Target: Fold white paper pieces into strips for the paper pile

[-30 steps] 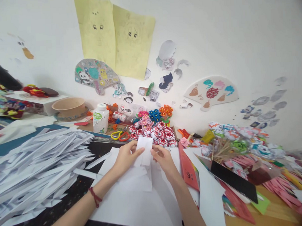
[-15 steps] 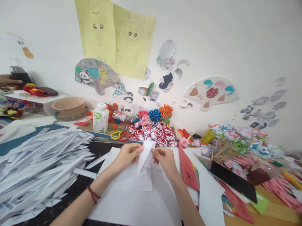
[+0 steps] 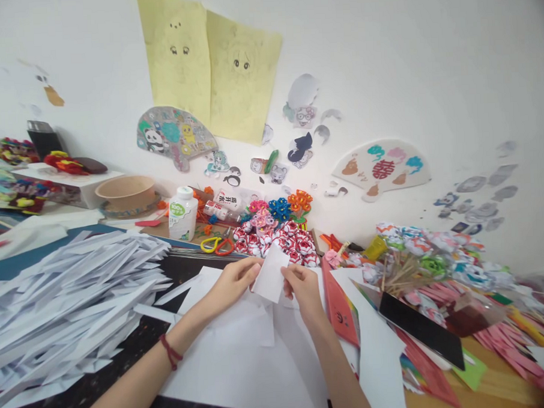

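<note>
A small white piece of paper (image 3: 271, 276) is held up between my two hands, its flat face toward me. My left hand (image 3: 236, 282) pinches its left edge between thumb and fingers. On the other side, my right hand (image 3: 301, 285) grips the right edge the same way. Below them, large white paper sheets (image 3: 243, 373) lie on the dark tabletop, with a smaller piece on top. To the left spreads a big heap of folded white paper strips (image 3: 78, 302).
Behind my hands sit red-and-white paper flowers (image 3: 296, 242), scissors (image 3: 217, 245) and a white bottle (image 3: 182, 214). A black phone (image 3: 422, 330), a red packet (image 3: 341, 309) and piled craft pieces lie to the right. A beige bowl (image 3: 126, 195) stands back left.
The paper between my hands has turned from a narrow, slanted strip to a broader flat face. At the far left, another person's hand has moved off the black container.
</note>
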{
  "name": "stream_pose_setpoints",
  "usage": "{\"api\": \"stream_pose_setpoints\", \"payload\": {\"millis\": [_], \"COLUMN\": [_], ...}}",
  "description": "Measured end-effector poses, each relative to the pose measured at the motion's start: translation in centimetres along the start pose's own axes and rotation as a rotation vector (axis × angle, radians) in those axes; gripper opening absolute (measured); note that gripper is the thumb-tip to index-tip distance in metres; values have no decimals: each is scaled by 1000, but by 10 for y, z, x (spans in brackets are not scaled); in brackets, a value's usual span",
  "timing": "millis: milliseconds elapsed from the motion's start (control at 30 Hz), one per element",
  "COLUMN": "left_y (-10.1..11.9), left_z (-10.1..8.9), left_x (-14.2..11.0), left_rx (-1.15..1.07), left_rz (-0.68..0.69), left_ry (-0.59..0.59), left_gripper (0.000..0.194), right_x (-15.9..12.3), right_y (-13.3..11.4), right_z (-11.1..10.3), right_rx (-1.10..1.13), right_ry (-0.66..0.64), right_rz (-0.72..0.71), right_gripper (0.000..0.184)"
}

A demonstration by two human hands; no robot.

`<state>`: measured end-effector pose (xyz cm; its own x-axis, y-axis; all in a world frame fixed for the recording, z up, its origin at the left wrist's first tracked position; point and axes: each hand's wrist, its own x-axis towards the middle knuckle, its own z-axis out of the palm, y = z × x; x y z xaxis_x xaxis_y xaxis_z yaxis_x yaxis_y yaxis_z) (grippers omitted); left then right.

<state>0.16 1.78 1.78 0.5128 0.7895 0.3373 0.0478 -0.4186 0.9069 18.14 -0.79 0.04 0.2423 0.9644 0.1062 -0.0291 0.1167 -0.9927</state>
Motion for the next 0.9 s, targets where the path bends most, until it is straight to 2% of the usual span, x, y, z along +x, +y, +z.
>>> {"api": "stream_pose_setpoints", "payload": {"millis": [100, 167, 333, 433, 500, 600, 700, 800, 900], "left_y": [-1, -1, -4, -8, -11, -15, -16, -13, -11], "left_z": [6, 9, 11, 11, 11, 11, 10, 10, 11], "left_x": [-2, -3, -5, -8, -11, -14, -15, -13, -11], "left_rx": [-24, 56, 391, 557, 689, 962, 1184, 1274, 1303], "left_rz": [8, -21, -45, -10, 69, 257, 392, 397, 342], "left_ry": [45, 93, 333, 413, 453, 420, 299, 184, 113], "left_gripper": [52, 54, 27, 22, 23, 28, 34, 43, 51], "right_x": [0, 1, 1, -2, -5, -9, -9, -7, -5], "right_y": [0, 1, 2, 4, 5, 7, 8, 9, 8], "right_z": [-2, -1, 4, 10, 14, 19, 20, 17, 13], "right_rx": [8, 14, -133, -152, -119, -78, -108, -136, -68], "right_ry": [85, 99, 15, -46, -63, -79, -90, -49, 9], "right_rz": [-7, -11, -103, -110, -64, 8, -35, -111, -122], "right_gripper": [25, 24, 25, 25, 28, 33, 33, 28, 26]}}
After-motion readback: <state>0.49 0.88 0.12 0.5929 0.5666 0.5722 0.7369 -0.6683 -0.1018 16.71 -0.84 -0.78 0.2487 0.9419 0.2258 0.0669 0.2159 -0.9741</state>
